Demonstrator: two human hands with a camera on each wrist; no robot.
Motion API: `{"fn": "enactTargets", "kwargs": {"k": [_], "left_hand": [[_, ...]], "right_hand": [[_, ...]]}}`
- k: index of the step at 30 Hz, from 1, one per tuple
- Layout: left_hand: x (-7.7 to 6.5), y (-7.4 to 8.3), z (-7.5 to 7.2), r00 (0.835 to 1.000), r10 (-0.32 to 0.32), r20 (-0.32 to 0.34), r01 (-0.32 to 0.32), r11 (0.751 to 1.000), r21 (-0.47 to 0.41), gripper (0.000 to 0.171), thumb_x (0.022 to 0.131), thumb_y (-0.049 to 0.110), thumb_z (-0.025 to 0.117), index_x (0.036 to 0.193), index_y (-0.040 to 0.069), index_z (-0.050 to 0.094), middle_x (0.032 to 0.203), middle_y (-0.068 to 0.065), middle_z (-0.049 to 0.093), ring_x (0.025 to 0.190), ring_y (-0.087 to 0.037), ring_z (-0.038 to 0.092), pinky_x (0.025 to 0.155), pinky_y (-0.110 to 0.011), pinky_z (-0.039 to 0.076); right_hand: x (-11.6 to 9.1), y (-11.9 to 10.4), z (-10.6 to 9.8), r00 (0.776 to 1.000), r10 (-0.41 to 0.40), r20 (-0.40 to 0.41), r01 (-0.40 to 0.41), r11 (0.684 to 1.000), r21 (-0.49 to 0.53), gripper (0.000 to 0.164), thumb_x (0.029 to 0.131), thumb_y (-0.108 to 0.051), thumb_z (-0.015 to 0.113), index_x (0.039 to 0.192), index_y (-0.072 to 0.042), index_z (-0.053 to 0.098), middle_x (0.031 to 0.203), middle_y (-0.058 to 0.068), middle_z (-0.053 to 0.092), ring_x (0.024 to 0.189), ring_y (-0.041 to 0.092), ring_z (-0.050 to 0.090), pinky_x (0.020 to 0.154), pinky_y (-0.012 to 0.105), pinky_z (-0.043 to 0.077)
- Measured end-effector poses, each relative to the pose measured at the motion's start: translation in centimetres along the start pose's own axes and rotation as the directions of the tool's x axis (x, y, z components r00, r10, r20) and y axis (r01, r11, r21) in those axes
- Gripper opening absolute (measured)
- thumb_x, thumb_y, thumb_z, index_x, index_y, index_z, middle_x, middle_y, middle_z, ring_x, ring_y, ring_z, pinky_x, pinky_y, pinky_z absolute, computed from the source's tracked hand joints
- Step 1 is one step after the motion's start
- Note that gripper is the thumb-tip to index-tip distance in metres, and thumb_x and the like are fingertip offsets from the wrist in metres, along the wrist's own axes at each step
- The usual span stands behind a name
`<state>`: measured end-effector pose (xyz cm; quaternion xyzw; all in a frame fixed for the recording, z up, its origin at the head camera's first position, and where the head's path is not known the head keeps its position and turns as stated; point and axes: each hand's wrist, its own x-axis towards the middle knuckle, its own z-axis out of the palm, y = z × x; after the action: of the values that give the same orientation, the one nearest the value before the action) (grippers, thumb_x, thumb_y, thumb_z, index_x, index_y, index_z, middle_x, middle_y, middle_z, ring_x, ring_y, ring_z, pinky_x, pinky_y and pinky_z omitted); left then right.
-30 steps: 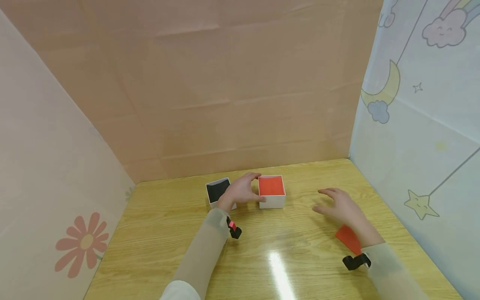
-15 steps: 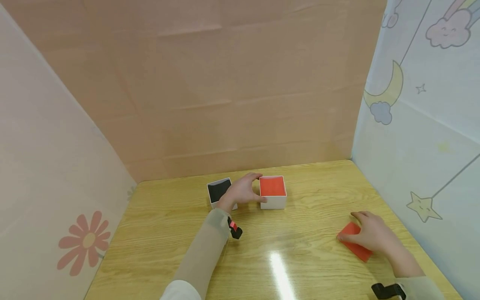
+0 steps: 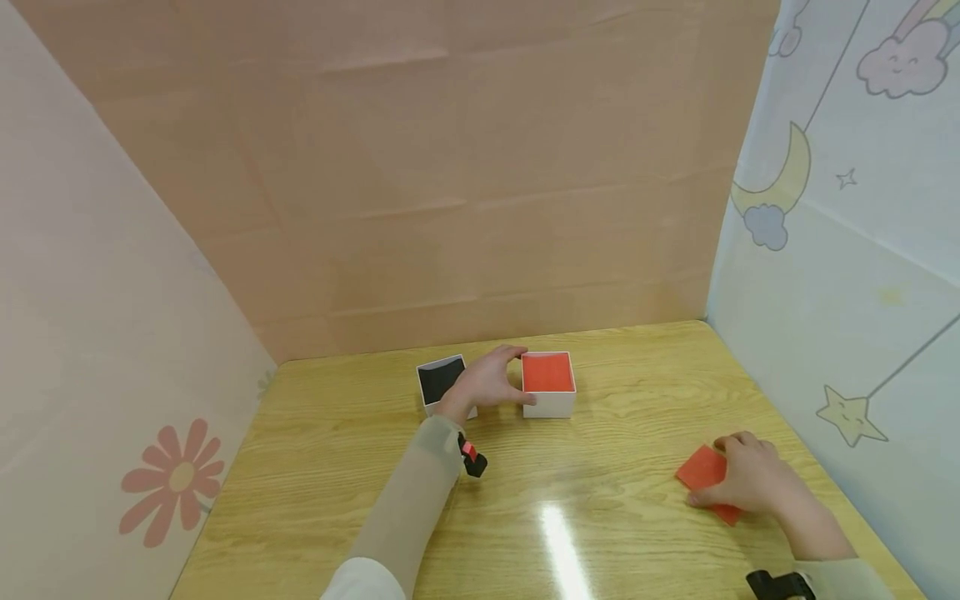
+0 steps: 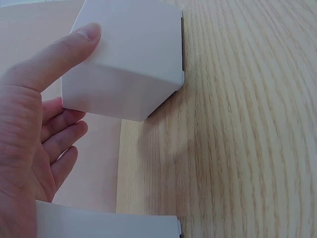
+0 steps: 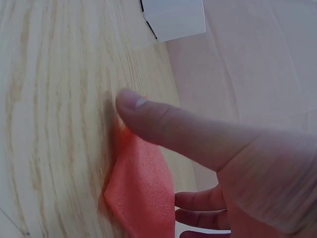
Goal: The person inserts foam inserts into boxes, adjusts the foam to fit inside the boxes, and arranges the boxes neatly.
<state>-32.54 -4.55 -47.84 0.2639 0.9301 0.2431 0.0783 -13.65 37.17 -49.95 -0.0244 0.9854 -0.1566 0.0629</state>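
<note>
My left hand (image 3: 489, 382) holds a small white box (image 3: 551, 406) by its left side, the thumb on the front wall and the fingers toward the back. Red material (image 3: 547, 372) fills that box's open top. In the left wrist view, the thumb presses flat on the white box (image 4: 131, 42). At the right of the table, my right hand (image 3: 756, 477) grips a flat red cloth (image 3: 701, 468) by its edges. The right wrist view has this cloth (image 5: 143, 188) bent up between thumb and fingers, with part of it hidden behind the thumb.
A second white box with black material (image 3: 441, 379) stands left of the first, partly behind my left wrist. All of it rests on a wood-grain table (image 3: 360, 467). A brown sheet (image 3: 480, 208) hangs at the back, with patterned sheets on both sides.
My right hand has moved down and right from above the table onto the red cloth, and its fingers have closed in on it. The left hand stays at the box.
</note>
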Motion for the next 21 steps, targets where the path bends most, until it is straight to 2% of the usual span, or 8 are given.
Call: {"fn": "enactTargets", "kwargs": {"k": [9,17,21], "left_hand": [[0.10,-0.03,-0.06,1.000,0.002,0.000,-0.002,1.000,-0.006,0.102,0.080,0.061,0.089,0.165,0.027,0.043,0.164,0.003,0.047,0.145,-0.024,0.051,0.113,-0.050,0.047],[0.17,-0.05,-0.10,1.000,0.007,0.002,-0.007,1.000,-0.017,0.103,0.080,0.060,0.089,0.165,0.024,0.043,0.165,0.002,0.047,0.146,-0.025,0.050,0.114,-0.051,0.046],[0.16,-0.09,-0.07,1.000,0.006,0.007,-0.006,1.000,-0.021,0.103,0.081,0.060,0.089,0.166,0.025,0.042,0.165,0.002,0.046,0.147,-0.025,0.049,0.114,-0.051,0.045]], "right_hand": [[0.09,0.44,0.04,1.000,0.006,0.012,-0.006,1.000,-0.013,0.104,0.067,-0.061,0.095,0.123,0.019,0.060,0.121,0.040,0.054,0.104,0.062,0.050,0.079,0.066,0.053],[0.15,0.16,-0.13,1.000,-0.023,-0.019,0.023,1.000,-0.010,0.098,0.069,-0.056,0.096,0.124,0.017,0.061,0.119,0.035,0.060,0.103,0.058,0.054,0.082,0.067,0.051],[0.42,-0.04,-0.32,0.999,-0.042,-0.032,0.042,0.999,0.010,0.097,0.072,-0.052,0.095,0.127,0.018,0.059,0.111,0.027,0.065,0.096,0.047,0.060,0.080,0.060,0.052]]}}
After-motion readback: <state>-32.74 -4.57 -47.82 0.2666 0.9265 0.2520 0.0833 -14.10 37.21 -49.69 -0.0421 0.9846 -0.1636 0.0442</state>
